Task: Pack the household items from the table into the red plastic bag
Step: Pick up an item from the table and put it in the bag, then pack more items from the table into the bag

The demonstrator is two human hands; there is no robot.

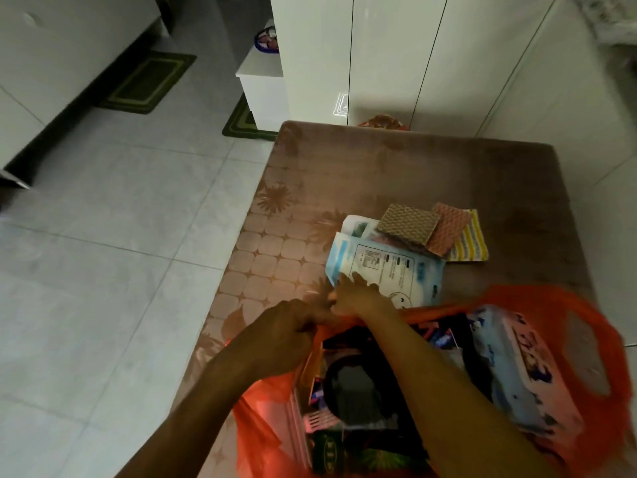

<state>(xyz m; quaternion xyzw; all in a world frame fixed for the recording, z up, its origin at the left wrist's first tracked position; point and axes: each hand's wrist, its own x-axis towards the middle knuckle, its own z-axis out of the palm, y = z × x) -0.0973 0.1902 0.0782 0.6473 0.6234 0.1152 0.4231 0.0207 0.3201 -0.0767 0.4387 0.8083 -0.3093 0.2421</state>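
On the counter (396,167), beyond the one red plastic bag (537,305): one blue-and-white packet (382,267) and three scouring pads (408,224) fanned beside it. Two green floor mats (148,81) left of the counter. Two hands (355,298) at the bag's rim.

Pale tiled floor (103,236) fills the left side. A green mat (148,81) lies at the dark foot of a white unit (51,63) over on the far left, and there's a second green mat (244,124) tucked against a low white stand (263,81). Behind that stand, something blue-rimmed (266,39), too small to make out. White cabinet doors (396,56) run across the back. Peeking over the table's far edge, a red patterned thing (382,121).
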